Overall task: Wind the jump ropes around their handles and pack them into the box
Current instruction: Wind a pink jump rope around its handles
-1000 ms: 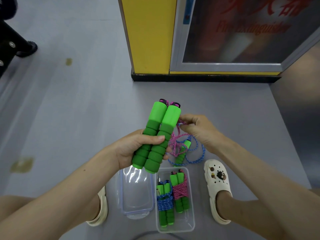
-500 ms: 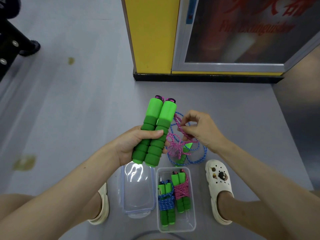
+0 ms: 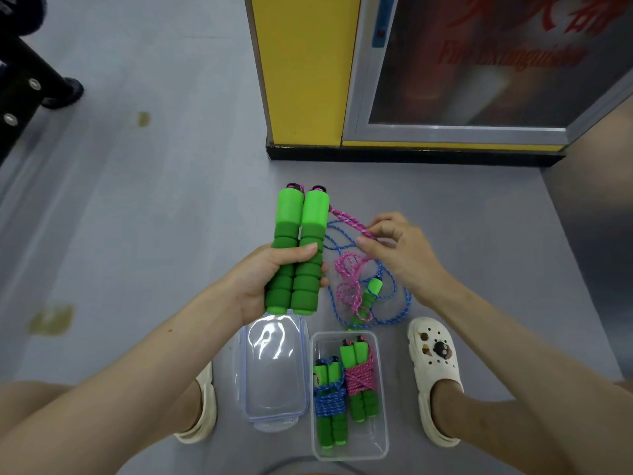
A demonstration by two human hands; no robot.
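My left hand [image 3: 267,279] grips two green foam handles [image 3: 298,248] side by side, upright above the floor. A pink rope [image 3: 349,221] runs from their tops to my right hand [image 3: 397,252], which pinches it; the rest hangs in pink loops [image 3: 346,286]. On the floor below lies a blue rope [image 3: 394,310] in loose coils with a green handle [image 3: 371,293]. A clear plastic box [image 3: 380,440] near my feet holds two wound ropes, one blue [image 3: 329,402] and one pink [image 3: 359,378].
The box's clear lid [image 3: 274,368] lies on the grey floor left of the box. My feet in white clogs [image 3: 435,371] flank both. A yellow column [image 3: 301,70] and a glazed fire-extinguisher cabinet [image 3: 479,63] stand ahead. Black equipment [image 3: 30,80] sits far left.
My right hand has slid along the pink rope, away from the handles to the right, drawing a stretch of it taut. My left hand keeps the handles nearly in place.
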